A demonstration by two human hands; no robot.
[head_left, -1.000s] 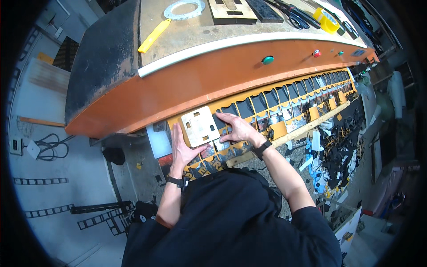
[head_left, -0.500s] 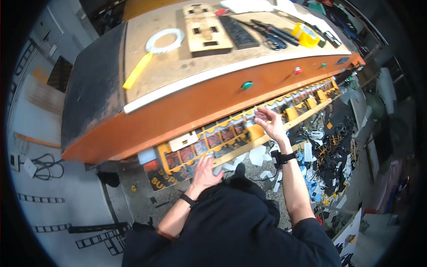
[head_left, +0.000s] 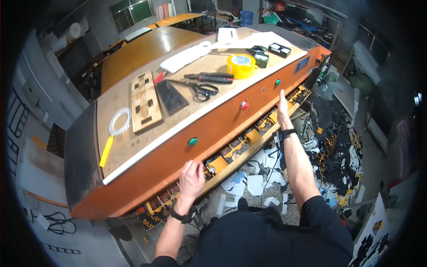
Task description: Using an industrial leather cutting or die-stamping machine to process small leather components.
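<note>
My left hand (head_left: 192, 180) is raised in front of the orange machine front (head_left: 164, 162), its fingers curled in and nothing visible in them. Just above it sits the left green push button (head_left: 192, 141), apart from the fingers. My right hand (head_left: 283, 111) is held edge-on with straight fingers pointing up, close below the right green button (head_left: 278, 82); whether it touches the panel I cannot tell. A red button (head_left: 244, 105) lies between the two. Below both hands runs a long yellow notched frame (head_left: 252, 136) with dividers, partly hidden by my left hand.
On the machine's top lie a slotted wooden block (head_left: 149, 116), a black slab (head_left: 172, 99), scissors (head_left: 204, 92), pliers (head_left: 211, 78), yellow tape (head_left: 241, 66), a white ring (head_left: 120, 121) and a yellow cutter (head_left: 106, 151). Scraps (head_left: 255, 184) litter the floor; a cable (head_left: 58, 222) lies left.
The view has turned and shifted rightward along the machine. My left hand has come up from the yellow frame and curled. My right hand has moved off the frame toward the right green button.
</note>
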